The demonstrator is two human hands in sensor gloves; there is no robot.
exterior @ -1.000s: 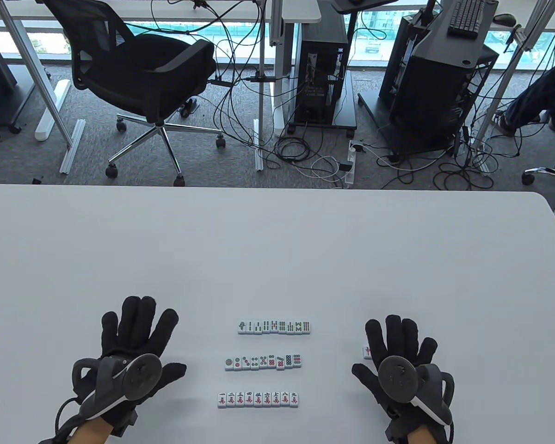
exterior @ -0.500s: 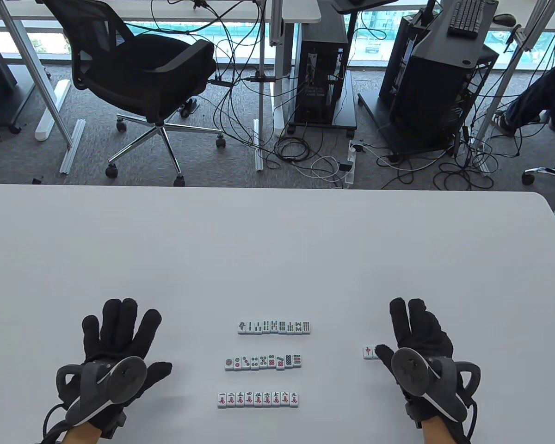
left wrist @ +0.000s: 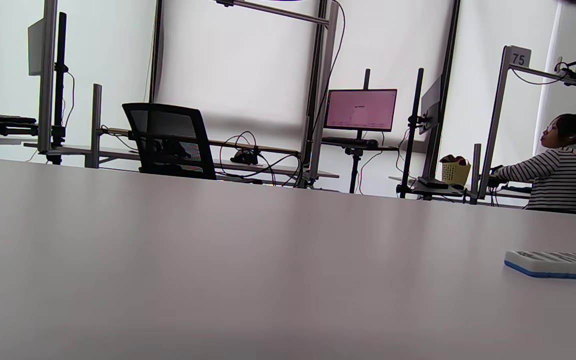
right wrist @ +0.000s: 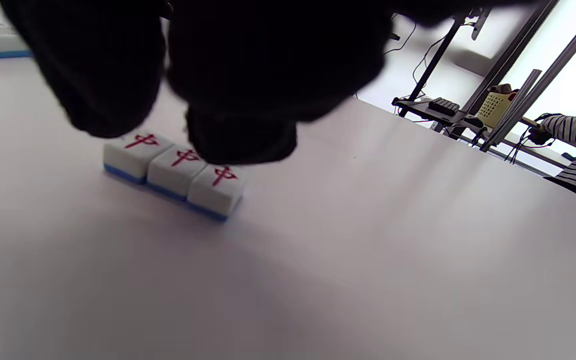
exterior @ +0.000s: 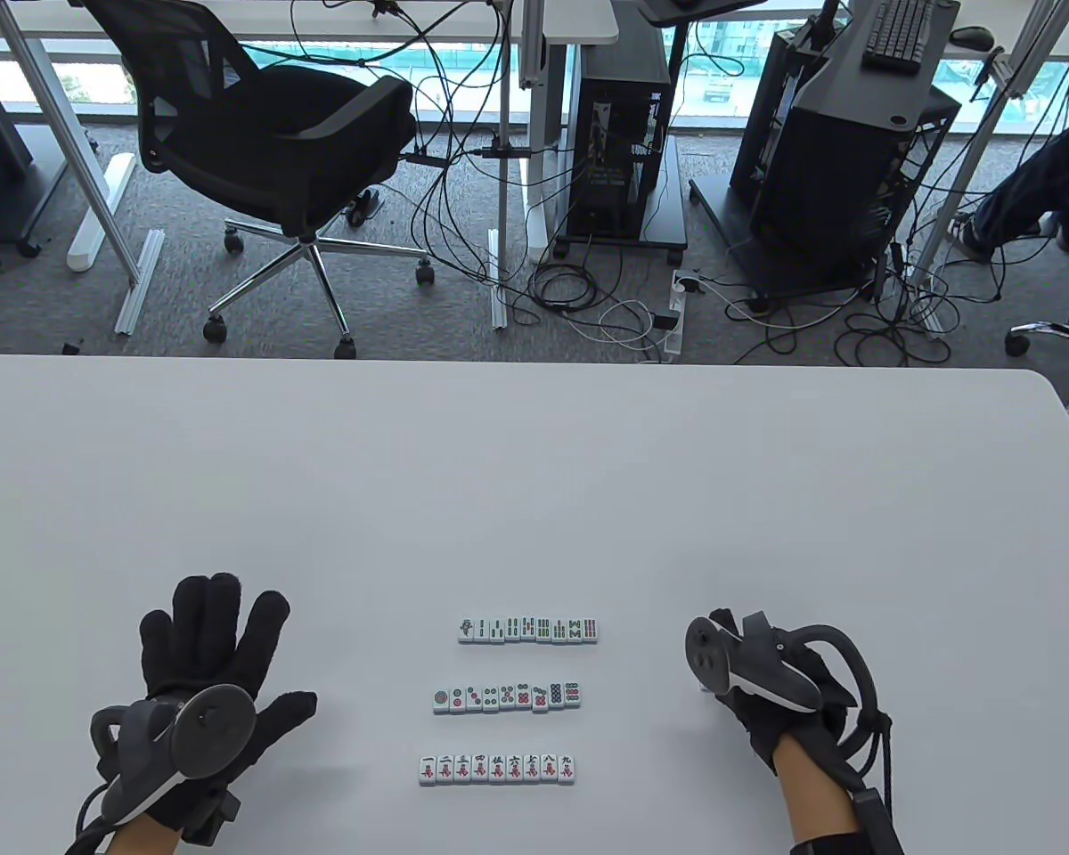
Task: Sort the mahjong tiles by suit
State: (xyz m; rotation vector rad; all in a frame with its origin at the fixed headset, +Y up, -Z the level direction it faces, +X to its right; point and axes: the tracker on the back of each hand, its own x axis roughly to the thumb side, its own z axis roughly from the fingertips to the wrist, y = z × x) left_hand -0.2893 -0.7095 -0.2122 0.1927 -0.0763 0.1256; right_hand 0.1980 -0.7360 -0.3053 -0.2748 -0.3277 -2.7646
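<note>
Three sorted rows of tiles [exterior: 527, 630] lie face up mid-table [exterior: 534, 481] between your hands, bamboo farthest, dots [exterior: 508, 697] in the middle, characters [exterior: 497, 769] nearest. Your left hand [exterior: 198, 690] rests flat with fingers spread, well left of the rows. Your right hand [exterior: 748, 679], tipped on edge, hides three red-character tiles [right wrist: 173, 172] from the table camera; the wrist view shows them side by side, touching, with fingertips [right wrist: 240, 135] just above, and whether they pinch a tile cannot be told.
</note>
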